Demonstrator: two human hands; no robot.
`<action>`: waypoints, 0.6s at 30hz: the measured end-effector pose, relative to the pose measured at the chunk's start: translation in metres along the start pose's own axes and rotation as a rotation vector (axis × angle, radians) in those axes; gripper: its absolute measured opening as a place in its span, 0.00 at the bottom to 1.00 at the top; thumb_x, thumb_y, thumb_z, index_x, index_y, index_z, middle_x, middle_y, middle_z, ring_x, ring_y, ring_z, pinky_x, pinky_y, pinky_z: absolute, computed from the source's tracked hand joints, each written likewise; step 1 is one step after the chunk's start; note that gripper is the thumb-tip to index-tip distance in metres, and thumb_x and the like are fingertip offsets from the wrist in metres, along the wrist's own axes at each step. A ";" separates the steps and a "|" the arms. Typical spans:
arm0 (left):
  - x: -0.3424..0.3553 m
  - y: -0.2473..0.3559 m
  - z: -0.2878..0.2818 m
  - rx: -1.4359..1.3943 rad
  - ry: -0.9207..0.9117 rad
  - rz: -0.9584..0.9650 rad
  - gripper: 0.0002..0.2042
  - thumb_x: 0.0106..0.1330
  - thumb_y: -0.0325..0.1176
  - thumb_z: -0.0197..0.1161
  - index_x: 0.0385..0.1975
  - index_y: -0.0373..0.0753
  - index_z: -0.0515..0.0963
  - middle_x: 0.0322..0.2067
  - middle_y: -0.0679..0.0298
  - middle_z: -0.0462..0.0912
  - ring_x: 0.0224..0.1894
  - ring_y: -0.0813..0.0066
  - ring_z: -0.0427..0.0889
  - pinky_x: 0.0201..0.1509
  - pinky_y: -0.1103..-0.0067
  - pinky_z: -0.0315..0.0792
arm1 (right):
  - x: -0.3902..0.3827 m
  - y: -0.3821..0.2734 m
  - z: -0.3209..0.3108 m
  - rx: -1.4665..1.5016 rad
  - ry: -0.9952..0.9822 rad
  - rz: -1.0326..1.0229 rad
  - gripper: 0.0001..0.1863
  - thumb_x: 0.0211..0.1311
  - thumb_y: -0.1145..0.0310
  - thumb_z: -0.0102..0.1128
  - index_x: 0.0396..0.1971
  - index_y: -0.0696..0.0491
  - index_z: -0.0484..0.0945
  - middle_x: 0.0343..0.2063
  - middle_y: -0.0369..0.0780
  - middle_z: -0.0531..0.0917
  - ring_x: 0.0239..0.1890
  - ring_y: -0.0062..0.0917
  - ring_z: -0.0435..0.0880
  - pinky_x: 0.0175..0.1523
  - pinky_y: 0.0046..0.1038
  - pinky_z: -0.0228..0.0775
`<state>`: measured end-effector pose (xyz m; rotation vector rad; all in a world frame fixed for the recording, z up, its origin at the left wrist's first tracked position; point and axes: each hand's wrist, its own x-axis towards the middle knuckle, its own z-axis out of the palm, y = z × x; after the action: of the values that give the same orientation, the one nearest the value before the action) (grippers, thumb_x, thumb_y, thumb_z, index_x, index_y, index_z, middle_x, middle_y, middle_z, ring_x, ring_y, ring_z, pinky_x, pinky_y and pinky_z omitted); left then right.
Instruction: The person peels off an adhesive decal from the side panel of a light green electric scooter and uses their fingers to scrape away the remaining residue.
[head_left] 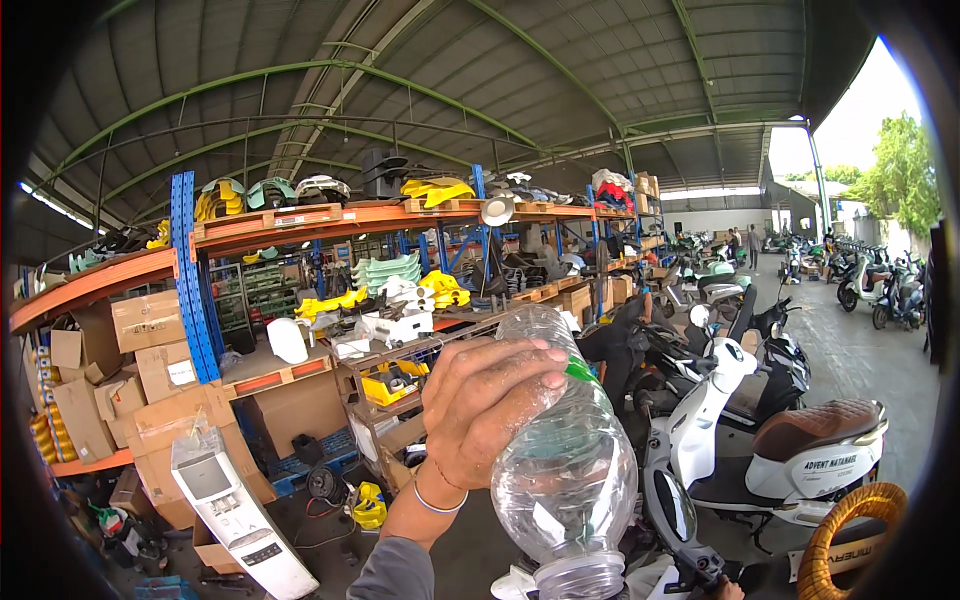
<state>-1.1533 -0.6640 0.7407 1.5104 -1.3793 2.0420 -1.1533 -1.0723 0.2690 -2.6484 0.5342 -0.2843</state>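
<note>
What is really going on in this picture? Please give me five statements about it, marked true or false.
1. The left hand grips a clear plastic bottle. True.
2. The bottle's neck is at the top of the picture. False: the neck is near the lower edge.
3. A band circles the left wrist. True.
4. The big shelf post at left is red. False: that post is blue.
5. The white scooter at right has a brown seat. True.
</note>
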 end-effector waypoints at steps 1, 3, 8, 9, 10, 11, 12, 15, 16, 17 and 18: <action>0.002 0.000 -0.001 0.013 0.010 0.010 0.19 0.53 0.41 0.68 0.43 0.41 0.77 0.41 0.62 0.83 0.43 0.63 0.82 0.43 0.69 0.75 | -0.001 -0.002 -0.003 -0.001 -0.009 0.005 0.25 0.46 0.51 0.68 0.45 0.47 0.80 0.34 0.46 0.85 0.39 0.42 0.84 0.42 0.43 0.77; 0.005 0.001 -0.002 0.029 0.026 0.014 0.20 0.53 0.44 0.68 0.43 0.41 0.77 0.42 0.62 0.83 0.43 0.63 0.81 0.44 0.69 0.74 | -0.002 -0.004 -0.008 -0.006 -0.028 0.022 0.26 0.47 0.51 0.67 0.47 0.46 0.79 0.34 0.46 0.85 0.38 0.42 0.84 0.42 0.42 0.77; 0.012 0.004 -0.008 0.064 -0.002 0.039 0.19 0.53 0.43 0.67 0.43 0.42 0.77 0.42 0.63 0.83 0.43 0.64 0.81 0.44 0.70 0.73 | -0.003 0.005 -0.001 0.021 0.021 0.000 0.25 0.47 0.56 0.65 0.50 0.42 0.78 0.32 0.46 0.85 0.37 0.43 0.84 0.41 0.43 0.77; 0.012 0.005 -0.009 0.058 0.011 0.036 0.19 0.53 0.43 0.67 0.43 0.42 0.77 0.42 0.63 0.83 0.43 0.64 0.81 0.44 0.71 0.73 | -0.002 0.007 0.003 0.015 0.034 -0.005 0.25 0.47 0.56 0.64 0.49 0.42 0.78 0.32 0.46 0.85 0.37 0.43 0.84 0.41 0.43 0.77; 0.013 0.005 -0.011 0.050 0.018 0.028 0.19 0.52 0.42 0.67 0.43 0.42 0.77 0.42 0.64 0.83 0.44 0.64 0.81 0.44 0.71 0.73 | 0.000 0.009 0.007 0.015 0.047 -0.013 0.25 0.48 0.56 0.64 0.49 0.42 0.78 0.32 0.46 0.85 0.36 0.43 0.84 0.41 0.44 0.77; 0.014 0.004 -0.012 0.071 0.025 0.050 0.19 0.53 0.43 0.67 0.43 0.42 0.77 0.41 0.64 0.83 0.43 0.64 0.81 0.44 0.71 0.73 | 0.001 0.011 0.011 0.016 0.058 -0.023 0.24 0.48 0.57 0.64 0.49 0.42 0.78 0.32 0.46 0.85 0.36 0.43 0.84 0.41 0.44 0.77; 0.015 0.001 -0.012 0.085 0.029 0.063 0.19 0.54 0.44 0.66 0.43 0.42 0.77 0.41 0.63 0.83 0.43 0.64 0.81 0.44 0.71 0.73 | 0.002 0.012 0.014 0.018 0.070 -0.030 0.24 0.48 0.57 0.63 0.49 0.42 0.78 0.32 0.46 0.85 0.36 0.43 0.84 0.41 0.44 0.77; 0.016 0.001 -0.012 0.086 0.049 0.065 0.20 0.54 0.46 0.66 0.43 0.42 0.77 0.41 0.63 0.83 0.43 0.64 0.81 0.44 0.70 0.73 | 0.002 0.011 0.015 -0.006 0.092 -0.038 0.23 0.49 0.58 0.61 0.49 0.43 0.78 0.32 0.47 0.84 0.36 0.44 0.84 0.41 0.44 0.77; 0.016 0.002 -0.012 0.081 0.054 0.051 0.20 0.54 0.47 0.66 0.43 0.42 0.77 0.41 0.63 0.83 0.43 0.64 0.81 0.44 0.70 0.73 | 0.001 0.010 0.014 -0.019 0.097 -0.040 0.23 0.49 0.58 0.61 0.49 0.44 0.78 0.32 0.47 0.84 0.36 0.44 0.84 0.41 0.45 0.77; 0.016 0.002 -0.011 0.085 0.059 0.064 0.21 0.54 0.47 0.66 0.43 0.42 0.77 0.41 0.63 0.83 0.43 0.64 0.81 0.44 0.70 0.73 | 0.000 0.009 0.013 -0.022 0.102 -0.045 0.23 0.49 0.58 0.60 0.49 0.44 0.78 0.32 0.47 0.84 0.36 0.44 0.84 0.41 0.45 0.77; 0.016 0.001 -0.011 0.090 0.063 0.068 0.21 0.53 0.47 0.67 0.43 0.41 0.77 0.41 0.62 0.83 0.43 0.63 0.81 0.45 0.70 0.73 | -0.001 0.008 0.011 -0.025 0.109 -0.051 0.23 0.50 0.58 0.60 0.49 0.44 0.78 0.32 0.47 0.84 0.36 0.45 0.83 0.41 0.45 0.77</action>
<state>-1.1678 -0.6607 0.7530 1.4400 -1.3495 2.2011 -1.1534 -1.0747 0.2553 -2.6853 0.5073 -0.4420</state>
